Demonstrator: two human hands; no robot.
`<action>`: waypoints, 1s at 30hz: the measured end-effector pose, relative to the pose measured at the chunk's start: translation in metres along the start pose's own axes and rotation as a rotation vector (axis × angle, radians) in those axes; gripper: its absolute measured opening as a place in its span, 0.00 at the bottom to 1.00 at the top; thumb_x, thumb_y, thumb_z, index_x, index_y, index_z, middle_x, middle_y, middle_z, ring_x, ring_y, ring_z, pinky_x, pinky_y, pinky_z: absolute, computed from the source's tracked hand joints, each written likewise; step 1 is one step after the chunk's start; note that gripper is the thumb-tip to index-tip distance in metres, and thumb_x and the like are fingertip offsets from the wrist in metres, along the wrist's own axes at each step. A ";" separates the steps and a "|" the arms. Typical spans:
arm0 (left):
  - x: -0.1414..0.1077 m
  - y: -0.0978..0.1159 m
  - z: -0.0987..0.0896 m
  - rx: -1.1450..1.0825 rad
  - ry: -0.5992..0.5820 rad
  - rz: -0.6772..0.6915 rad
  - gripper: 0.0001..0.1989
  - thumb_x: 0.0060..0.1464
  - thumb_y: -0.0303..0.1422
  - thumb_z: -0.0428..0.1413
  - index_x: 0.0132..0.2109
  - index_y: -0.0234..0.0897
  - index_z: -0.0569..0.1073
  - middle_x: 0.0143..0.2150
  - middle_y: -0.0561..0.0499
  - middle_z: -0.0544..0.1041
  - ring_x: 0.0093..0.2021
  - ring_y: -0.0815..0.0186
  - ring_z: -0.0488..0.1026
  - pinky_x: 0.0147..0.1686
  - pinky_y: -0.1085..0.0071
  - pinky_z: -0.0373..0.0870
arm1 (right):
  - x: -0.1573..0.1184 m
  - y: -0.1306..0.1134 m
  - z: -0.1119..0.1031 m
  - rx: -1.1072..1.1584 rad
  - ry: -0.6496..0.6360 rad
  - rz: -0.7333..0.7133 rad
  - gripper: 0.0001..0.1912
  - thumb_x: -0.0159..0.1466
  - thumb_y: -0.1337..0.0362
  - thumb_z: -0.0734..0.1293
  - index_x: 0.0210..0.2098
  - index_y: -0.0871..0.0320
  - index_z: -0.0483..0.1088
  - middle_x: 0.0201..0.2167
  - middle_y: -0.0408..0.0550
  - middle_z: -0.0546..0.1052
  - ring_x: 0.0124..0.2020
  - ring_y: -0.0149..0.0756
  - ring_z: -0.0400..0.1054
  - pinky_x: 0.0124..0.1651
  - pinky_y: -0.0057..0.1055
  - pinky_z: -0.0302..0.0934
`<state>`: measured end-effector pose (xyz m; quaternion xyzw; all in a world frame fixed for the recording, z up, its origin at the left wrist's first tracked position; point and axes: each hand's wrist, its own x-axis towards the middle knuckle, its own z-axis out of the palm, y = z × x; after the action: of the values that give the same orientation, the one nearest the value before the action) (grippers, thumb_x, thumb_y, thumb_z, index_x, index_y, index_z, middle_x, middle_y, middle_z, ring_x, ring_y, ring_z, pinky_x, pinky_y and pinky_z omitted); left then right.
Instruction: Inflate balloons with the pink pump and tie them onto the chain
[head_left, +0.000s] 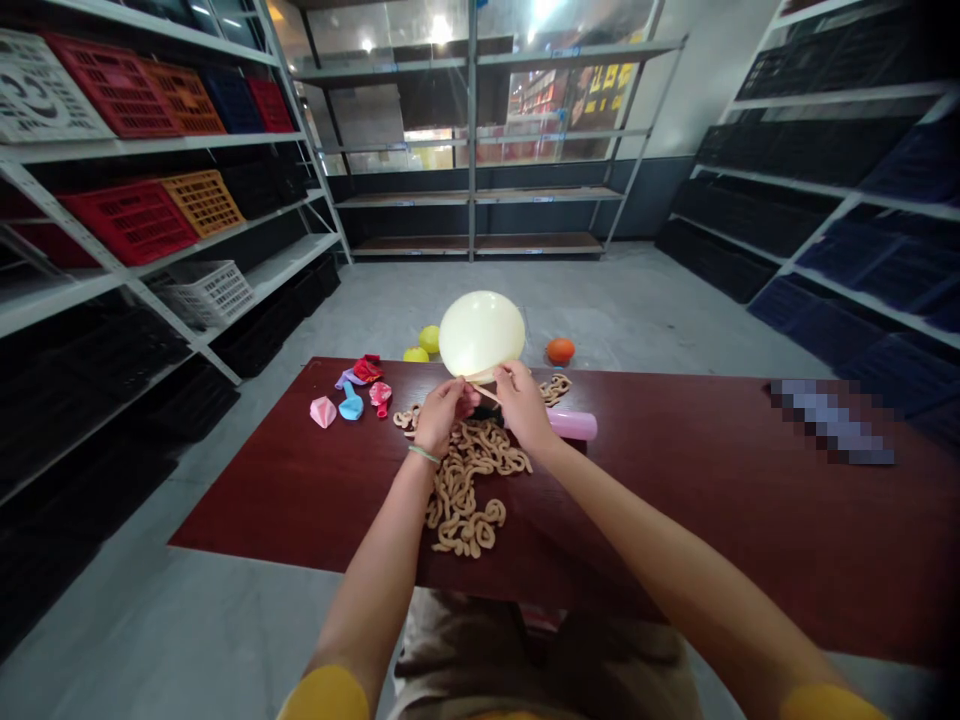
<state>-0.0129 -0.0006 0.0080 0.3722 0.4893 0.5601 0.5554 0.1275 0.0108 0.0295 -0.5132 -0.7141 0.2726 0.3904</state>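
Note:
A pale yellow inflated balloon (482,330) stands upright beyond my fingers, at the far edge of the table. My left hand (442,415) is closed in a pinch at its lower end. My right hand (523,402) pinches there too, from the other side. A thin pale strip runs between the fingertips, apparently the balloon's stretched neck. Under and in front of my hands lies a heap of tan, curly, worm-like pieces (472,465). Beside my right wrist is a pink-purple cylinder (576,425), partly hidden by the hand.
Limp balloons, blue (351,403), pink (322,411) and red (367,369) among them, lie left on the dark red table (675,480). Beyond it are yellow balloons (429,338) and an orange one (560,350). A pixelated object (832,420) lies right. Shelves with crates (135,215) surround the room.

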 end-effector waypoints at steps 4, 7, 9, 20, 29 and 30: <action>-0.001 0.001 0.002 0.010 -0.025 -0.068 0.14 0.57 0.42 0.55 0.33 0.34 0.71 0.26 0.51 0.75 0.24 0.71 0.73 0.26 0.76 0.66 | -0.005 -0.002 -0.022 -0.030 0.072 -0.055 0.16 0.68 0.53 0.53 0.41 0.54 0.65 0.37 0.49 0.76 0.37 0.40 0.69 0.41 0.32 0.59; 0.001 -0.002 0.001 0.165 0.028 0.009 0.13 0.57 0.41 0.55 0.31 0.35 0.70 0.25 0.52 0.75 0.21 0.72 0.70 0.22 0.77 0.63 | -0.006 -0.004 -0.032 -0.248 -0.003 -0.134 0.16 0.70 0.53 0.53 0.43 0.53 0.67 0.33 0.48 0.76 0.33 0.40 0.70 0.36 0.31 0.55; 0.000 -0.002 0.001 0.329 0.065 0.104 0.14 0.58 0.41 0.53 0.30 0.36 0.69 0.24 0.53 0.75 0.19 0.72 0.69 0.21 0.76 0.62 | -0.004 -0.007 -0.036 -0.382 -0.046 -0.179 0.17 0.71 0.53 0.52 0.45 0.53 0.66 0.31 0.48 0.76 0.31 0.40 0.70 0.33 0.31 0.52; -0.015 0.010 0.007 0.293 -0.032 0.377 0.18 0.60 0.43 0.51 0.53 0.41 0.68 0.23 0.58 0.71 0.17 0.73 0.64 0.18 0.75 0.57 | 0.030 -0.023 -0.063 -0.489 -0.114 -0.352 0.17 0.71 0.56 0.51 0.47 0.53 0.67 0.34 0.47 0.77 0.31 0.37 0.69 0.33 0.31 0.51; -0.009 0.014 0.003 -0.009 -0.224 0.236 0.19 0.53 0.44 0.59 0.44 0.34 0.70 0.26 0.54 0.73 0.23 0.72 0.69 0.26 0.75 0.65 | 0.052 -0.040 -0.072 -0.684 -0.173 -0.604 0.15 0.72 0.59 0.52 0.43 0.54 0.68 0.44 0.49 0.75 0.36 0.35 0.65 0.31 0.33 0.45; -0.010 0.015 0.003 0.000 -0.254 0.210 0.19 0.52 0.45 0.60 0.42 0.34 0.70 0.26 0.54 0.73 0.23 0.73 0.69 0.26 0.75 0.65 | 0.053 -0.040 -0.073 -0.716 -0.191 -0.611 0.15 0.71 0.60 0.52 0.43 0.54 0.68 0.44 0.49 0.75 0.36 0.35 0.65 0.31 0.33 0.44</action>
<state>-0.0134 -0.0083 0.0247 0.4893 0.3735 0.5634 0.5510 0.1589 0.0465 0.1156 -0.3549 -0.9138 -0.0719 0.1840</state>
